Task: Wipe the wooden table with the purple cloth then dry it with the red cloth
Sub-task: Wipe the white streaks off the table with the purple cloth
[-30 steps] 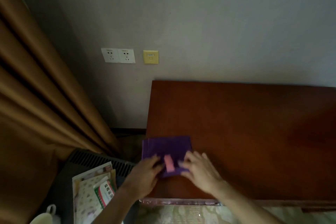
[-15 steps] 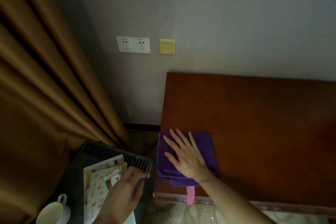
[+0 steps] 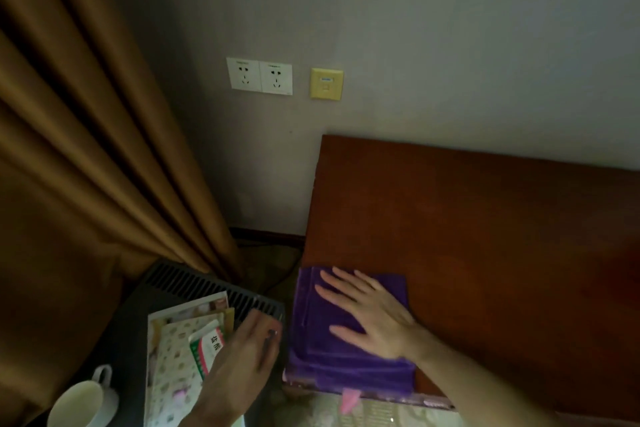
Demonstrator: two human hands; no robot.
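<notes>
Your right hand (image 3: 372, 317) now lies flat on the purple cloth (image 3: 349, 322) with the fingers straight and spread; it presses down and grips nothing. A second ago both of your hands were fiddling with the cloth at the near edge; now only the right one is on it.

Your left hand (image 3: 239, 360) has gone off the wooden table (image 3: 485, 236); it hangs over the papers (image 3: 180, 350) on the dark heater (image 3: 207, 291) beside the table; its fingers look loose and a bit bent, and you do not seem to hold anything in it, though the picture is blurry there.

The purple cloth is folded and sits on the near left corner of the table; its left side reaches the table's edge, and a small pink tag (image 3: 348, 400) hangs off the front.

So the fixing of the cloth looks done and the wiping looks like it is just starting; most of the table, all the way to the wall and off to the right, looks not wiped yet. You cannot see the red cloth here. A white cup (image 3: 81, 402) sits low on the left, near the papers; keep your left hand away from it.
</notes>
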